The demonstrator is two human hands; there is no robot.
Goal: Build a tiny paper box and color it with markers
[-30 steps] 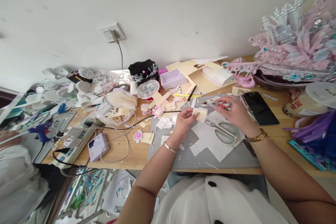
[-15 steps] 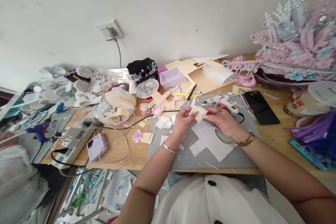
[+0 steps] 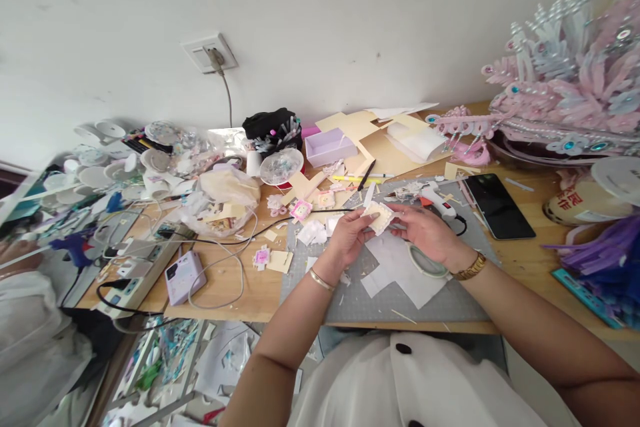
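A small cream square piece with a scalloped white edge (image 3: 379, 219) is raised over the grey cutting mat (image 3: 350, 303). My left hand (image 3: 351, 235) pinches it by the left side. Fingers of my right hand (image 3: 423, 230) are at its right edge, closed against it as far as I can see. Below them lie white paper pieces (image 3: 395, 273) and a roll of tape (image 3: 429, 265), partly covered by my right hand. A white hot glue gun (image 3: 440, 203) rests just behind that hand. Small pink-framed decorations (image 3: 301, 210) lie left of my left hand.
A black phone (image 3: 500, 205) and a lidded drink cup (image 3: 585, 197) stand on the right, near purple and blue pipe cleaners (image 3: 605, 267). Cables, a power strip (image 3: 135, 273) and a lilac device (image 3: 185, 278) lie left. Cream card sheets (image 3: 350, 125) are at the back.
The cream piece has turned slightly in my fingers, and my right-hand fingers have shifted along its right edge. Other things stay where they were; the view has moved a little.
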